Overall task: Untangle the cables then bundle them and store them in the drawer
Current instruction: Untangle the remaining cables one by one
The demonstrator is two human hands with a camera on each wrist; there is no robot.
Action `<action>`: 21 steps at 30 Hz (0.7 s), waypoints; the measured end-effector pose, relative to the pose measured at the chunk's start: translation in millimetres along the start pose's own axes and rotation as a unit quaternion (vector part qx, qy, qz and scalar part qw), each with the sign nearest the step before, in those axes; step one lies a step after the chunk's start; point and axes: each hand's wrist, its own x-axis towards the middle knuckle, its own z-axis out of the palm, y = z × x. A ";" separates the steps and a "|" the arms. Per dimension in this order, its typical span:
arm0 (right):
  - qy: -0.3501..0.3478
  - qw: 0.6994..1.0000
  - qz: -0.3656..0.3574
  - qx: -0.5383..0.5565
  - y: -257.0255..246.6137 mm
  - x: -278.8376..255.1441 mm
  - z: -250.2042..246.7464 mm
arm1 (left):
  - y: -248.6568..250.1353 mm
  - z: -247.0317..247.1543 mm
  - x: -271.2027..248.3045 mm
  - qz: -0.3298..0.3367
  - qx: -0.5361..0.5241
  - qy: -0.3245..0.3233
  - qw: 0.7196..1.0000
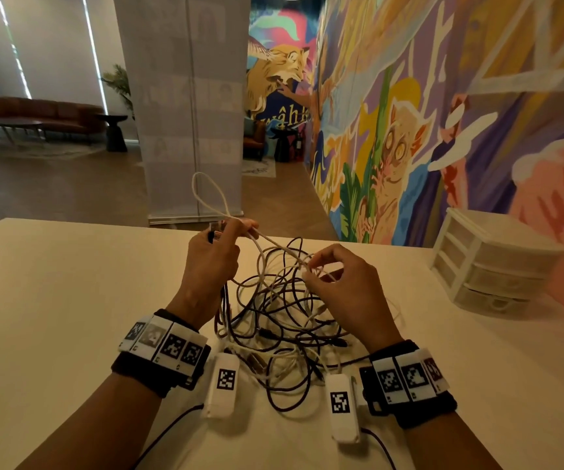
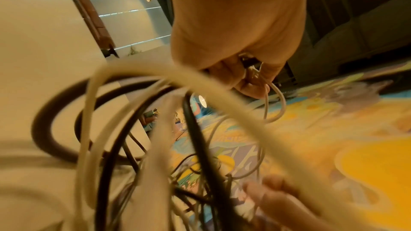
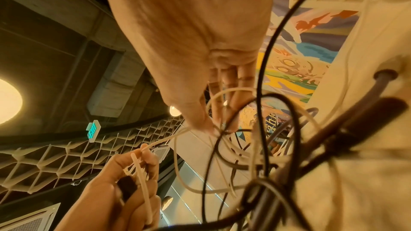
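Observation:
A tangle of black and white cables [image 1: 280, 320] lies on the cream table [image 1: 53, 300] between my wrists. My left hand [image 1: 219, 245] is raised above the pile and grips several cable ends, white strands and a dark plug; a white cable loop [image 1: 206, 195] stands up above its fingers. From that fist a white cable [image 1: 273, 244] runs to my right hand [image 1: 321, 269], which pinches it between thumb and fingertips [image 3: 209, 127] over the tangle. In the left wrist view the left hand's fingers [image 2: 246, 80] curl round white strands. The white plastic drawer unit [image 1: 490, 262] stands at the right, its drawers closed.
The table's far edge [image 1: 104, 223] runs just beyond my hands. A painted mural wall [image 1: 443, 113] rises behind the drawer unit on the right. Bare table surface lies to the left of the cables. A sofa [image 1: 43, 113] and low tables stand far off across the room.

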 end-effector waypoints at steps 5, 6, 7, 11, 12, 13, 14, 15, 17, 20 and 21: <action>-0.030 0.994 0.010 -0.103 6.1 0.2 -0.1 | 0.2 1.8 -1.3 -0.005 -0.008 0.002 1.000; -0.036 0.992 0.017 -0.123 6.0 0.1 -2.0 | 0.8 2.7 -1.8 -0.006 -0.010 0.005 1.000; -0.042 0.988 0.025 -0.143 5.6 -0.2 -4.0 | 1.8 3.0 -2.1 -0.008 -0.012 0.008 1.000; -0.041 0.979 0.010 -0.199 0.0 -1.2 -9.1 | 6.3 1.2 -1.2 -0.009 -0.032 0.026 0.999; -0.007 0.983 -0.026 -0.183 -1.5 0.4 -10.2 | 7.1 -0.4 -0.4 -0.009 -0.041 0.031 0.999; 0.052 0.984 -0.072 -0.154 -1.8 3.1 -12.1 | 7.6 -2.2 0.6 -0.009 -0.049 0.036 0.998; 0.113 0.980 -0.112 -0.116 -3.0 5.1 -15.3 | 7.6 -4.2 1.9 -0.008 -0.054 0.040 0.998; 0.153 0.977 -0.130 -0.074 -3.6 6.9 -18.3 | 8.0 -5.8 2.4 -0.006 -0.055 0.042 0.998; 0.120 0.988 -0.095 -0.024 -2.1 9.2 -21.1 | 8.1 -6.6 2.3 -0.004 -0.049 0.039 0.998; 0.035 0.997 -0.042 -0.058 3.5 6.5 -15.8 | 5.5 -4.6 2.3 -0.004 -0.037 0.031 0.999; 0.067 0.995 -0.048 -0.047 4.9 7.0 -17.7 | 5.5 -3.6 1.5 0.004 -0.035 0.014 0.999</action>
